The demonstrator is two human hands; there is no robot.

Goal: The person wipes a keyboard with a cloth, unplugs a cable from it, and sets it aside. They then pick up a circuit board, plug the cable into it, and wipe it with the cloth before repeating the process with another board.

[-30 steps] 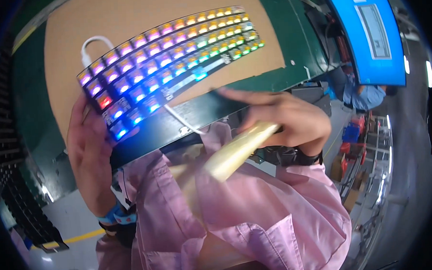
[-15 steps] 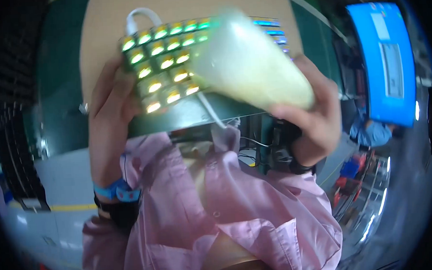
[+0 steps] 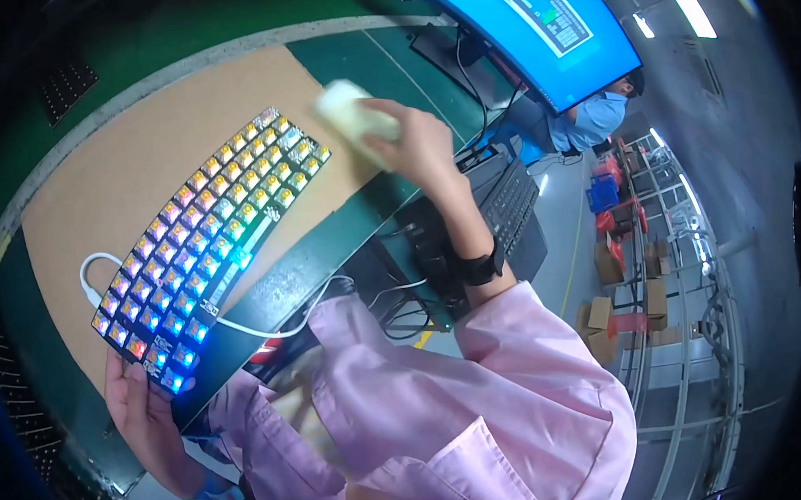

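A compact keyboard without keycaps (image 3: pixel 191 225), its switches lit in many colours, lies slanted over the tan sheet (image 3: pixel 68 206) on the bench. At its lower-left end my left hand (image 3: pixel 141 418) grips the edge, thumb on top and fingers partly hidden beneath. Beyond the keyboard's upper-right end, my right hand (image 3: pixel 421 146) is closed round a pale, whitish-yellow block (image 3: pixel 348 109). That block is smeared by motion, so its kind cannot be made out. It is apart from the keyboard.
A white cable (image 3: pixel 270 332) loops past the bench's near edge. A monitor (image 3: pixel 543 34) stands at the upper right, with a black keyboard (image 3: pixel 510 196) below it. Behind the monitor sits a person in blue (image 3: pixel 599 121). Shelving with cartons (image 3: pixel 600 317) lies further right.
The lit keyboard has turned to a steep slant and sits lower left. My right hand has carried the pale block off the keyboard to its upper-right side. The whole view has swung round.
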